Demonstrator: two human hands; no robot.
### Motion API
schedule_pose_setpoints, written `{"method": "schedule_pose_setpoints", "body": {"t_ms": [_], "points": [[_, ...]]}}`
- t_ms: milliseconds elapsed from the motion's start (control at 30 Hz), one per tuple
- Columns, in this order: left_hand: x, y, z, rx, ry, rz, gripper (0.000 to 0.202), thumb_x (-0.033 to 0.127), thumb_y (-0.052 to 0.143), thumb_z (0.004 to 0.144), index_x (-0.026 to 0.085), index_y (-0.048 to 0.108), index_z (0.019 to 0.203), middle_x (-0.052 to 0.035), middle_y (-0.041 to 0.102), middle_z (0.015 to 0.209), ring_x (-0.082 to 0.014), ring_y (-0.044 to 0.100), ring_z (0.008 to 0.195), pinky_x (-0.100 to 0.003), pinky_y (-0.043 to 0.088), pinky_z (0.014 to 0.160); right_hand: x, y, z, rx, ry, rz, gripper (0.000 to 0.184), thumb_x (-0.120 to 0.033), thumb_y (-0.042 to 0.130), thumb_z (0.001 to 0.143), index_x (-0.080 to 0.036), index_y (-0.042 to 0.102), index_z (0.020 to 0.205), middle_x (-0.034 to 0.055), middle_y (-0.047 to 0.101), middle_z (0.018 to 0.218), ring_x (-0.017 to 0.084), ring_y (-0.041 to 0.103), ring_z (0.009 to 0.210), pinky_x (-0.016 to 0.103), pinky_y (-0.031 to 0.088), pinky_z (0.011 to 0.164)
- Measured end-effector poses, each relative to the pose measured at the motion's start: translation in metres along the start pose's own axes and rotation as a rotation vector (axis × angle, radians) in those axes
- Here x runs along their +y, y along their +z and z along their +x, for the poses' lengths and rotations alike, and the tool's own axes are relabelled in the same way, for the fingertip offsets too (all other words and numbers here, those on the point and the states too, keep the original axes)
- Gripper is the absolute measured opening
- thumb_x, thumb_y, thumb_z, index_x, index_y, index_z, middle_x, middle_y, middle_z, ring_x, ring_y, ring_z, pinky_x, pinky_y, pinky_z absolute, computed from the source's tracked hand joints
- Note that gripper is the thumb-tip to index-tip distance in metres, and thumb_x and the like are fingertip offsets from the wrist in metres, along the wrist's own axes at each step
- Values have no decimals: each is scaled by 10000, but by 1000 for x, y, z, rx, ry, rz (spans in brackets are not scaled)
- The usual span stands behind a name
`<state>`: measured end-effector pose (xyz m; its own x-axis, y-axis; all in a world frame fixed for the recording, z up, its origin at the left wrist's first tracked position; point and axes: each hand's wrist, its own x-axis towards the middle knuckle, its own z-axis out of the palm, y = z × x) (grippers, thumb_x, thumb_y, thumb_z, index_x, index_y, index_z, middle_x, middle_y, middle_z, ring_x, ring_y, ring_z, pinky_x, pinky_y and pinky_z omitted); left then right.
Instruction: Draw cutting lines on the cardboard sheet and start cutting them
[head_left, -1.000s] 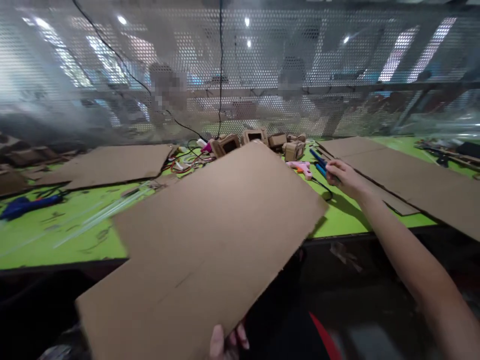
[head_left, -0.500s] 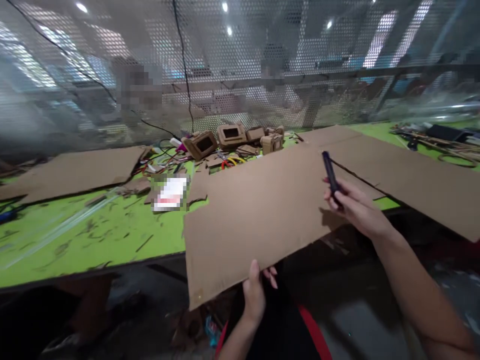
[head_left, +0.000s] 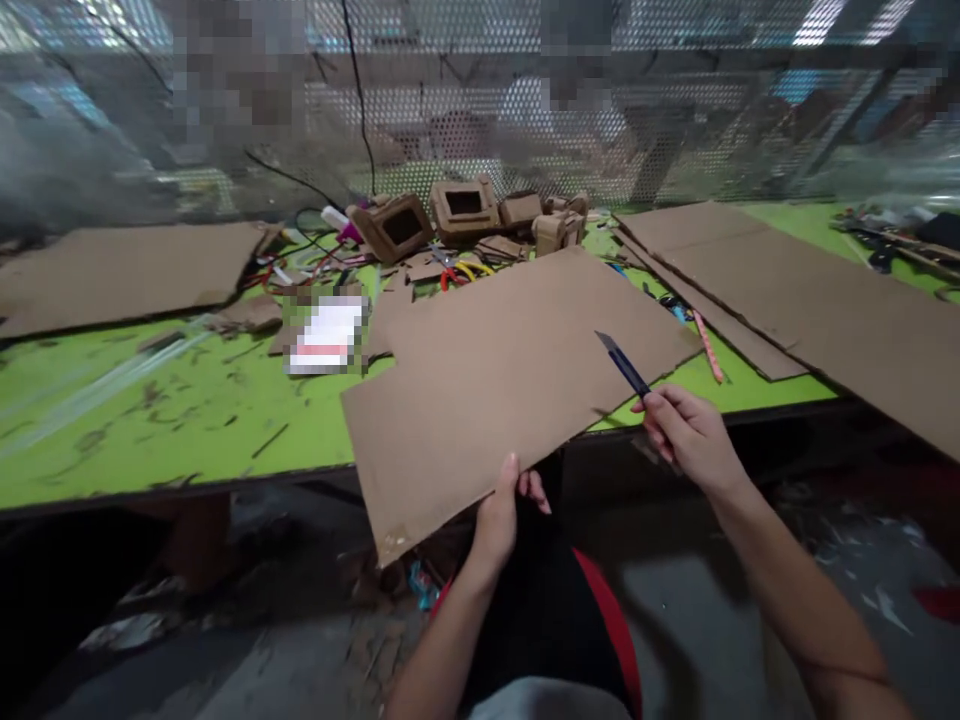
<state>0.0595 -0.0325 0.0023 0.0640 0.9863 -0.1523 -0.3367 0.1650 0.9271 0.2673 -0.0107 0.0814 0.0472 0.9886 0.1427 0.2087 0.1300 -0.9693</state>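
Note:
A flat cardboard sheet point(head_left: 487, 370) lies over the green table and juts past its front edge. My left hand point(head_left: 504, 510) grips the sheet's near edge, thumb on top and fingers underneath. My right hand point(head_left: 690, 435) is closed around a dark utility knife point(head_left: 626, 368). The blade shows, angled up and left above the right part of the sheet, and I cannot tell that it touches the cardboard.
Small cardboard boxes with openings point(head_left: 465, 208) stand at the back, near red-and-yellow-handled tools point(head_left: 461, 273). More cardboard sheets lie at left point(head_left: 127, 275) and right point(head_left: 787, 290). A pink strip point(head_left: 707, 347) rests near the right sheet. A perforated screen point(head_left: 450, 110) rises behind the table point(head_left: 300, 430).
The held sheet has come away from the right-hand sheet, baring green table and small tools between them. My right hand has lowered slightly, and the knife's blade now shows. The view has tilted down.

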Motion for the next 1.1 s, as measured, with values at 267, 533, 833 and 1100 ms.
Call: {"method": "schedule_pose_setpoints", "body": {"t_ms": [267,533,833,1100], "points": [[15,-27,-2,8,-78,-34,544,657,482,774,238,372,446,26,479,406,-115,489,385,-264,419,494,-5,10,7,-38,-150,60,420,-385,533,903,-394,425,1309,23,636,1194,34,543,382,179,388,286],[20,-27,-1,-40,-129,-25,537,657,468,790,226,418,474,14,520,460,-131,532,432,-284,461,548,-10,18,18,-171,-370,213,830,-802,626,552,-440,504,1289,32,597,1288,186,703,723,297,555,485],[4,-35,-14,-31,-111,81,495,634,514,775,226,594,507,-33,644,562,-199,610,634,-336,481,789,-24,69,27,148,-285,90,335,-569,526,853,-266,667,885,-19,602,604,100,548,457,219,396,371],[-5,-38,-28,-88,-131,109,451,533,448,838,251,687,580,-31,700,677,-215,595,703,-351,440,858,-22,90,27,80,-381,-178,187,-414,536,892,-296,650,982,3,660,829,121,629,634,280,532,569]]}}
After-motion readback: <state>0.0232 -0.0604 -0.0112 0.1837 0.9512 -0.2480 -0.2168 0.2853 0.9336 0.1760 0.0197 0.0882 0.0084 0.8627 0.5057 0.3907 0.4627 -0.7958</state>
